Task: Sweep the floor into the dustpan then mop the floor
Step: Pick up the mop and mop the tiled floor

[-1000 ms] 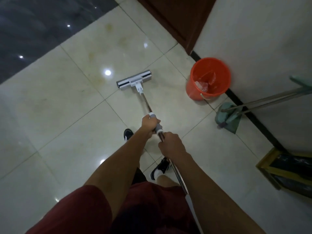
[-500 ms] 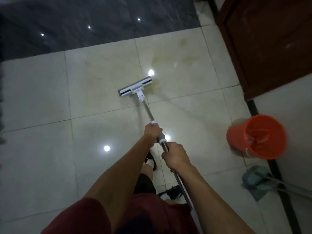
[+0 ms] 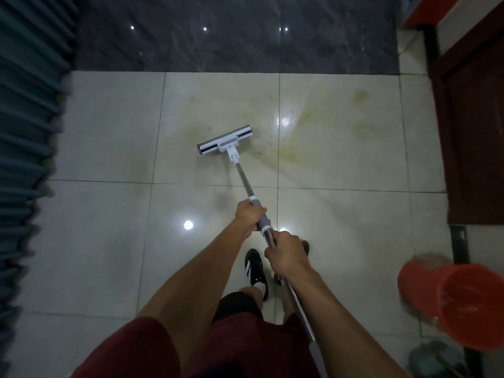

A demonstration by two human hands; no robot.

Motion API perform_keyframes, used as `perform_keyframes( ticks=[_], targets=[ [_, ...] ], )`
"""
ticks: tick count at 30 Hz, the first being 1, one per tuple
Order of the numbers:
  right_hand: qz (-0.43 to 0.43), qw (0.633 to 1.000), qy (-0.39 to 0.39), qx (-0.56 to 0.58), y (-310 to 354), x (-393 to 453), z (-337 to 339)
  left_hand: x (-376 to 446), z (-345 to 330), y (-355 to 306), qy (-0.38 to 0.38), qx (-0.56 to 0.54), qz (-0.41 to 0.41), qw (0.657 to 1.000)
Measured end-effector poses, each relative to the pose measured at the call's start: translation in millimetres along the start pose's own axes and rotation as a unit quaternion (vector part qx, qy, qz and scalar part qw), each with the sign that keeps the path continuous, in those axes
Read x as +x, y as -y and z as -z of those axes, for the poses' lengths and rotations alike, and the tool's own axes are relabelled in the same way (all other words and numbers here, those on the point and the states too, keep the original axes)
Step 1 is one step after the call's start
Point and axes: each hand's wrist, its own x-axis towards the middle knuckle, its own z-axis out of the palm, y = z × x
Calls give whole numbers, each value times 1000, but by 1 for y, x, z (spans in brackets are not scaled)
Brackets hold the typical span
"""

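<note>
Since a second ago the view has swung left: orange plastic bucket (image 3: 461,304) went from upper right to the lower right edge, and a dark ribbed panel (image 3: 27,132) now fills the left side. Flat grey-and-white mop head (image 3: 225,143) sits flat on the cream tiled floor (image 3: 109,214), just left of a yellowish stain (image 3: 313,137), short of the dark glossy floor strip (image 3: 231,34). Metal mop handle (image 3: 244,179) runs back from it at a slant. Left hand (image 3: 249,214) grips the grey sleeve on the handle; right hand (image 3: 286,255) grips the bare metal just behind it, both fists wrapped tight. Black shoe with white stripes (image 3: 255,267) stands below the hands. Dark brown wooden door (image 3: 474,132) is at right.
</note>
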Motion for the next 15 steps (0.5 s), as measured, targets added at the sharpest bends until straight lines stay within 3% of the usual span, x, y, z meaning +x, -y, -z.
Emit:
perform_keyframes(
  ticks=[15],
  targets=[
    [66,994,11,-87,67,140,73,80,-16,-115,-74,-126,20,989]
  ],
)
